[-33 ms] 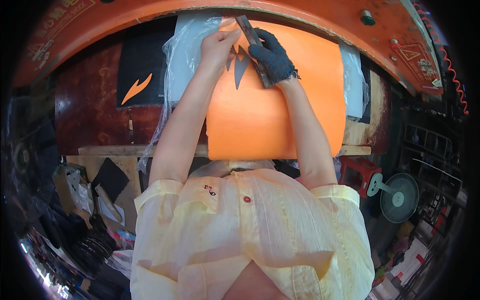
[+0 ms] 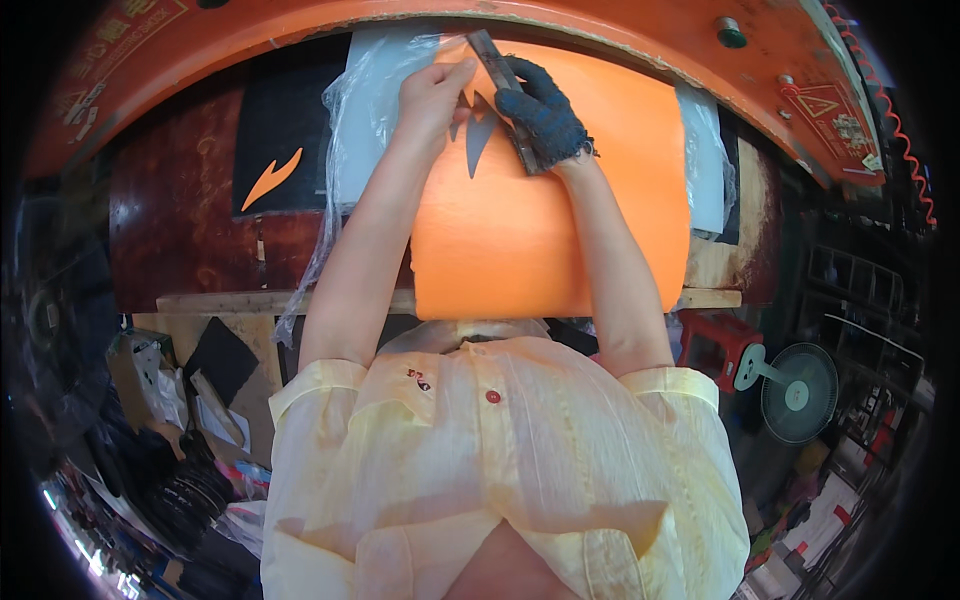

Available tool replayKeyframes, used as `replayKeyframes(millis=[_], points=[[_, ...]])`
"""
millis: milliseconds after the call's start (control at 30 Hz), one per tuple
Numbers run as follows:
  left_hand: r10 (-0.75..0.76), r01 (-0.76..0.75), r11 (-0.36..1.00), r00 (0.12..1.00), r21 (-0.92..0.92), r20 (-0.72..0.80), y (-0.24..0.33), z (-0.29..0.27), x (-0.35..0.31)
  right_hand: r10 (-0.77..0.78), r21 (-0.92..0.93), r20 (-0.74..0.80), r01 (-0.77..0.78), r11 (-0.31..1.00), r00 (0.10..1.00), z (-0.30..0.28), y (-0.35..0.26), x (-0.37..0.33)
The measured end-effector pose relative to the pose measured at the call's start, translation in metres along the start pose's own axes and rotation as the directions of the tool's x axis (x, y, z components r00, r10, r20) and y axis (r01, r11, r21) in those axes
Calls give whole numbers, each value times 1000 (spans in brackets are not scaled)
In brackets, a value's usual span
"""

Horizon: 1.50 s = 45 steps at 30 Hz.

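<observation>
An orange sheet (image 2: 550, 240) lies in front of me. Near its far left part are dark grey pointed, flame-like shapes (image 2: 480, 145); whether these are cut-out openings or separate pieces I cannot tell. My right hand (image 2: 545, 115), in a dark knitted glove, grips a narrow metal cutting die (image 2: 490, 58) that stretches slantwise over the sheet. Bare and with its fingers pinched together, my left hand (image 2: 430, 98) is just left of the die, by the grey shapes. What its fingertips hold is hidden. A loose orange flame-shaped piece (image 2: 272, 180) rests on a black sheet (image 2: 285, 110) to the left.
Crumpled clear plastic (image 2: 365, 100) and white sheeting lie left of the orange sheet. An orange machine beam (image 2: 330, 22) spans the far side. To the lower right are a red stool (image 2: 715, 345) and a fan (image 2: 798, 395). A coiled red cord (image 2: 888, 110) hangs at right.
</observation>
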State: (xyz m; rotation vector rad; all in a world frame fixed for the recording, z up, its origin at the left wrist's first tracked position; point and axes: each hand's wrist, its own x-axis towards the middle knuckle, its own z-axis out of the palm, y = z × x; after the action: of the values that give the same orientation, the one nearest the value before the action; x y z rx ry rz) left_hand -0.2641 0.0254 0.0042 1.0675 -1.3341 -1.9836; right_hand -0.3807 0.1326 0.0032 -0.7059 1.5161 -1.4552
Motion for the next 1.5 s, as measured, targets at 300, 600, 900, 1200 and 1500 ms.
replayKeyframes(millis=[300, 600, 900, 1200, 1500], points=[[78, -78, 996, 997, -31, 11, -9, -10, -30, -83, 206, 124, 57, 977, 989, -8, 5, -10], [395, -396, 915, 918, 77, 29, 5, -53, -60, -62, 410, 91, 19, 912, 994, -22, 3, 7], [20, -28, 996, 995, 80, 99, -8, -31, -30, -219, 23, 119, 218, 976, 968, 0, 7, 0], [131, -150, 952, 987, 265, 87, -9, -21, -3, -63, -102, 89, 71, 992, 994, 2, 5, 0], [-91, 32, 875, 991, -482, -98, 20, -47, 2, -132, 274, 188, 77, 959, 973, 23, -1, 9]])
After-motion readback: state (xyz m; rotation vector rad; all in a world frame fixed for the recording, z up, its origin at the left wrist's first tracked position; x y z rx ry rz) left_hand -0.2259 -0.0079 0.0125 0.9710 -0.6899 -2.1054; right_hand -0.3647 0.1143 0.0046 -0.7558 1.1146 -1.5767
